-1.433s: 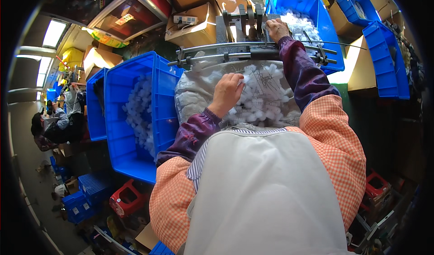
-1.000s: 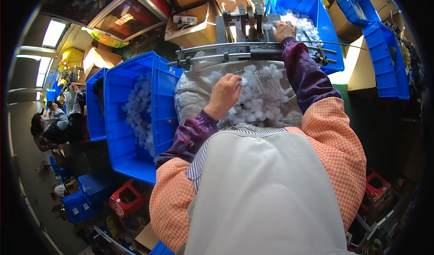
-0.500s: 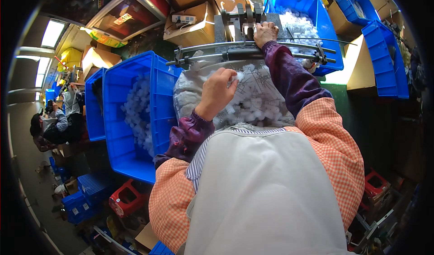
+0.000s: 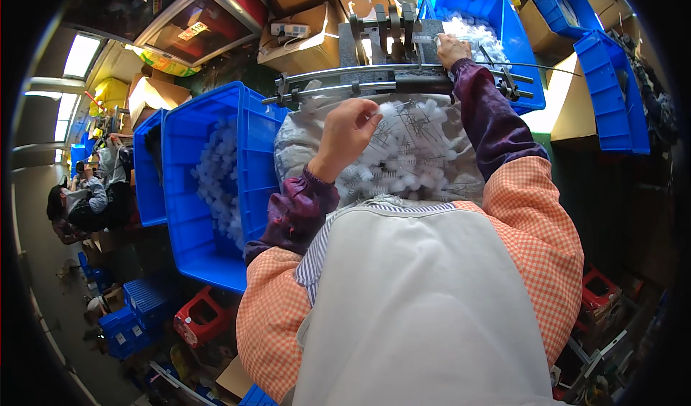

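My left hand [image 4: 348,134] is lifted just above a clear bag heaped with small white plastic parts [image 4: 410,158], fingers curled around one white piece. My right hand [image 4: 452,48] reaches forward to the dark metal machine [image 4: 389,35] with its grey rails, its fingers pinched at a small white part by the machine's right side. Both forearms wear purple sleeves over an orange checked shirt and a white apron.
A large blue crate [image 4: 201,183] of white parts stands at my left. Another blue crate [image 4: 489,24] with white pieces sits behind the machine. Stacked blue crates [image 4: 612,89] are at the right, cardboard boxes [image 4: 302,39] at the back. Another person [image 4: 79,197] sits far left.
My left hand has risen from the heap of white parts with a piece in its fingers. My right hand stayed at the machine, shifting slightly left and back.
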`<control>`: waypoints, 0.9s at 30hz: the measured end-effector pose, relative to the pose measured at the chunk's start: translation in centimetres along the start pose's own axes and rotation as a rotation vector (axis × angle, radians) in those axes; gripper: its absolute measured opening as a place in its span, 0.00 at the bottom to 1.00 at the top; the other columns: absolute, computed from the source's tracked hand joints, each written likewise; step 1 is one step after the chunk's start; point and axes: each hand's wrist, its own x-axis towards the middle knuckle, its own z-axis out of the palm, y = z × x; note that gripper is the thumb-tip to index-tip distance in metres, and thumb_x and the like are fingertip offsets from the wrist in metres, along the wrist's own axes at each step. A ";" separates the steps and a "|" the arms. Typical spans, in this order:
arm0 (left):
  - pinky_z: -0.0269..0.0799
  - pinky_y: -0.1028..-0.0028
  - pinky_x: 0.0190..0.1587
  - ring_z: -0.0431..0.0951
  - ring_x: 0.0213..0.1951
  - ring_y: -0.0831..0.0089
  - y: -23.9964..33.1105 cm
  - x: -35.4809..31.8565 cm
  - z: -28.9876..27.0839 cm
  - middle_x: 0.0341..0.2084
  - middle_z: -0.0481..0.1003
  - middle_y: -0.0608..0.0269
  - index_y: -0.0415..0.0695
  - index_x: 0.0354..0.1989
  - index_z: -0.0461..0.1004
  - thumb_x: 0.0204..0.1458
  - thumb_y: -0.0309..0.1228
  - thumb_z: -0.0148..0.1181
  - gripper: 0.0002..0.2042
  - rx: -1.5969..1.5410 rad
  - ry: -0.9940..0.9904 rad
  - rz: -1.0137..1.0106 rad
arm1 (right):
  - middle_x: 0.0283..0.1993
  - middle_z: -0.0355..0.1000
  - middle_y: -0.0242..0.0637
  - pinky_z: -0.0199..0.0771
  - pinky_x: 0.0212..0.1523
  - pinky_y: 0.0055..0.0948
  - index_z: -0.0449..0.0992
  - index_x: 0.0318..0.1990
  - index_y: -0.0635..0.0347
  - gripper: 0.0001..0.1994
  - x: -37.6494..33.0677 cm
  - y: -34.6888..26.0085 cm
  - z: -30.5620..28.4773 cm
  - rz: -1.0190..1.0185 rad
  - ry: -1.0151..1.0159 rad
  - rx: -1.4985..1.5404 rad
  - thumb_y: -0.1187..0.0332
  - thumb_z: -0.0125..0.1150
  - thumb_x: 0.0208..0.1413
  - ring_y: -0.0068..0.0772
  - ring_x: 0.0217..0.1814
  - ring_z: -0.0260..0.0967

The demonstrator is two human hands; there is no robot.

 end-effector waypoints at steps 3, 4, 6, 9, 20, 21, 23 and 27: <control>0.67 0.81 0.26 0.75 0.26 0.76 1.0 0.4 0.3 0.25 0.74 0.62 0.38 0.32 0.74 0.44 0.24 0.61 0.06 0.031 -0.029 0.007 | 0.43 0.71 0.41 0.57 0.50 0.45 0.73 0.40 0.52 0.12 0.2 -1.2 -3.1 -0.025 -0.077 -0.236 0.66 0.47 0.48 0.40 0.47 0.69; 0.67 0.81 0.26 0.75 0.25 0.76 1.4 0.8 0.7 0.25 0.74 0.61 0.39 0.31 0.74 0.44 0.24 0.61 0.06 0.017 -0.041 0.037 | 0.40 0.72 0.41 0.62 0.48 0.45 0.73 0.40 0.52 0.12 0.9 0.4 -3.5 0.039 -0.037 -0.286 0.66 0.48 0.47 0.42 0.42 0.71; 0.68 0.80 0.26 0.75 0.25 0.75 1.3 1.2 1.3 0.25 0.74 0.60 0.39 0.30 0.75 0.44 0.23 0.61 0.05 -0.003 -0.043 0.069 | 0.42 0.71 0.43 0.68 0.43 0.42 0.70 0.44 0.56 0.15 0.8 2.1 -5.1 0.257 0.145 -0.188 0.66 0.49 0.47 0.43 0.41 0.72; 0.69 0.79 0.26 0.75 0.25 0.73 1.4 2.1 2.4 0.25 0.74 0.60 0.39 0.30 0.74 0.44 0.24 0.61 0.05 0.010 -0.038 0.114 | 0.45 0.69 0.49 0.69 0.41 0.44 0.64 0.52 0.62 0.22 -1.6 4.3 -5.7 0.149 0.293 -0.023 0.65 0.50 0.49 0.48 0.42 0.71; 0.68 0.69 0.38 0.71 0.38 0.64 -1.5 1.3 5.3 0.36 0.70 0.58 0.41 0.41 0.69 0.39 0.31 0.64 0.19 0.305 -0.059 0.206 | 0.40 0.73 0.32 0.67 0.43 0.28 0.71 0.49 0.54 0.16 -5.3 -2.3 -5.2 -0.206 -0.226 0.669 0.60 0.55 0.53 0.29 0.42 0.70; 0.66 0.67 0.41 0.69 0.40 0.63 -2.1 0.2 5.8 0.37 0.69 0.58 0.42 0.41 0.69 0.38 0.32 0.64 0.20 0.380 -0.136 0.243 | 0.40 0.73 0.33 0.66 0.44 0.33 0.73 0.47 0.50 0.16 -4.5 -2.2 -4.5 -0.099 -0.066 0.398 0.58 0.55 0.52 0.35 0.43 0.70; 0.62 0.69 0.44 0.65 0.44 0.65 -4.0 -1.8 6.9 0.39 0.68 0.61 0.46 0.39 0.70 0.38 0.33 0.63 0.17 0.524 -0.370 0.345 | 0.40 0.71 0.33 0.62 0.47 0.38 0.74 0.44 0.46 0.14 -2.9 -2.6 -2.9 -0.030 0.036 0.173 0.56 0.54 0.51 0.39 0.45 0.69; 0.59 0.67 0.46 0.64 0.45 0.65 -4.3 -4.0 8.4 0.35 0.68 0.63 0.48 0.36 0.71 0.39 0.33 0.61 0.13 0.603 -0.450 0.390 | 0.42 0.68 0.33 0.54 0.49 0.40 0.74 0.41 0.42 0.11 -0.9 -2.4 0.2 -0.036 0.244 -0.001 0.58 0.55 0.50 0.37 0.47 0.66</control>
